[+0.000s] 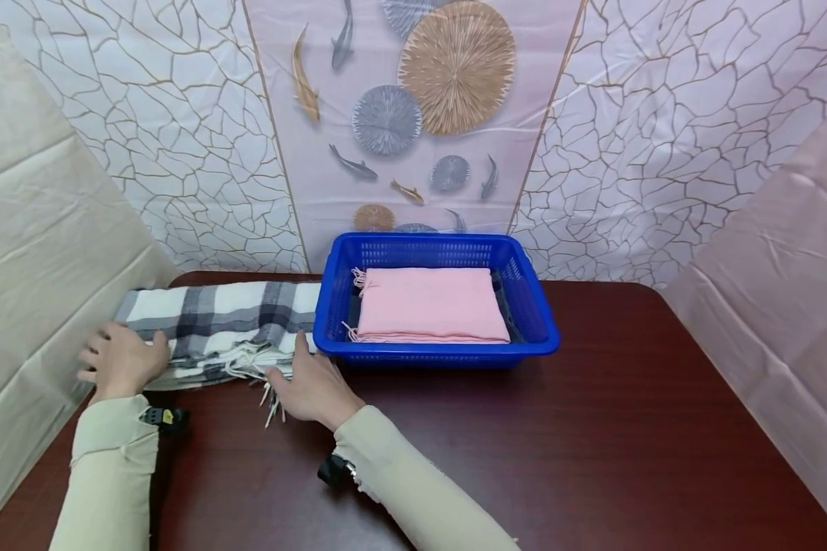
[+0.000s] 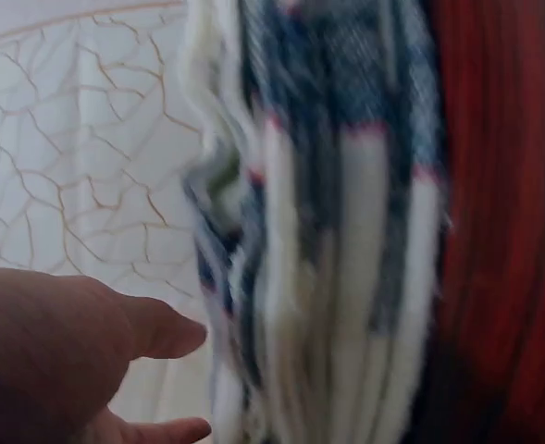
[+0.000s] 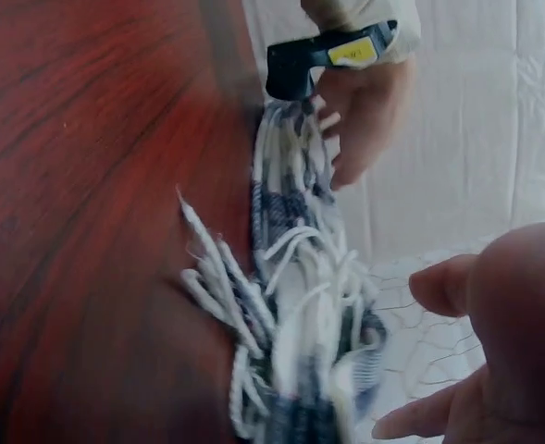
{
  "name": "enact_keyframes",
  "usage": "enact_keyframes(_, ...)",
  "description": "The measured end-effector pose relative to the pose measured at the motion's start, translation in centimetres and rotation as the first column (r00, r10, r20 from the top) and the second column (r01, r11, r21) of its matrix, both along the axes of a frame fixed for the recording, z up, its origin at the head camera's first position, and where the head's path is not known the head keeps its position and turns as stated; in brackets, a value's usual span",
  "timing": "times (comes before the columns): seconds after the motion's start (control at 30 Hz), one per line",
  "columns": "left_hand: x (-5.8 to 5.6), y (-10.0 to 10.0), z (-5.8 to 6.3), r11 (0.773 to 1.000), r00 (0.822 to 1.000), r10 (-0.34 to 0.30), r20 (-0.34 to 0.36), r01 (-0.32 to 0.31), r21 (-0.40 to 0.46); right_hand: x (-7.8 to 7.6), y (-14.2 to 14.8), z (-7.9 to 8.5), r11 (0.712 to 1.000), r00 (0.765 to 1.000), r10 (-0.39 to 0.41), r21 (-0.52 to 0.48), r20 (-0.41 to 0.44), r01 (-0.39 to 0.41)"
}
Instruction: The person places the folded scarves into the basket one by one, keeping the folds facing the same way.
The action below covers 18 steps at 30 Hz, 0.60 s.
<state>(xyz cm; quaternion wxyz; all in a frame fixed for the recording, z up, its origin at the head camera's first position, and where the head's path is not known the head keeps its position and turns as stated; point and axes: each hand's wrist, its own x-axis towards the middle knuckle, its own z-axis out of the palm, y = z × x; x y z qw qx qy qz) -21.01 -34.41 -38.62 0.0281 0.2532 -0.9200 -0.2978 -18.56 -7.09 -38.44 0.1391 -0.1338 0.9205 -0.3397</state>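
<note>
A folded black, grey and white plaid scarf (image 1: 227, 314) lies on the table to the left of the basket, its white fringe (image 1: 251, 360) loose along the front edge. At the scarf's left end is my left hand (image 1: 122, 361), fingers spread. My right hand (image 1: 315, 389) is by the scarf's front right part, close to the basket's corner, thumb and fingers apart. From the side, the left wrist view shows the scarf's stacked layers (image 2: 337, 231) with the left thumb beside them. Whether either hand touches the cloth I cannot tell.
A blue plastic basket (image 1: 448, 350) stands at the back middle of the dark red-brown table (image 1: 627, 428). In it lies a folded pink fringed scarf (image 1: 427, 306), over something dark. Patterned cloth walls (image 1: 661, 138) enclose the back and sides.
</note>
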Motion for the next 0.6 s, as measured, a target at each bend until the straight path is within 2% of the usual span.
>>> enact_keyframes(0.1, 0.1, -0.5, -0.3, 1.000, 0.998, 0.021, 0.056, -0.021, 0.012, -0.5, -0.4, -0.5, 1.000, 0.999, -0.027, 0.001, 0.028, 0.027)
enact_keyframes(0.2, 0.2, -0.8, -0.4, 0.999, 0.997, 0.028, 0.071, -0.029, 0.016, -0.9, -0.6, -0.9, 0.999, 0.999, -0.035, -0.013, 0.033, 0.036)
enact_keyframes(0.33, 0.2, -1.1, -0.5, 1.000, 0.997, 0.031, 0.075, -0.031, 0.003, -1.3, -1.1, -1.4, 0.999, 0.999, -0.051, -0.017, 0.001, 0.051)
enact_keyframes(0.5, 0.1, -1.2, -1.1, 0.998, 0.996, 0.065, 0.054, -0.065, 0.000, -1.5, -1.9, -1.7, 0.994, 0.993, -0.109, 0.004, -0.034, 0.109)
enact_keyframes(0.6, 0.1, -1.2, -1.4, 0.996, 0.996, 0.085, 0.036, -0.086, 0.008, -1.7, -2.0, -2.0, 0.992, 0.992, -0.120, -0.038, -0.037, 0.118)
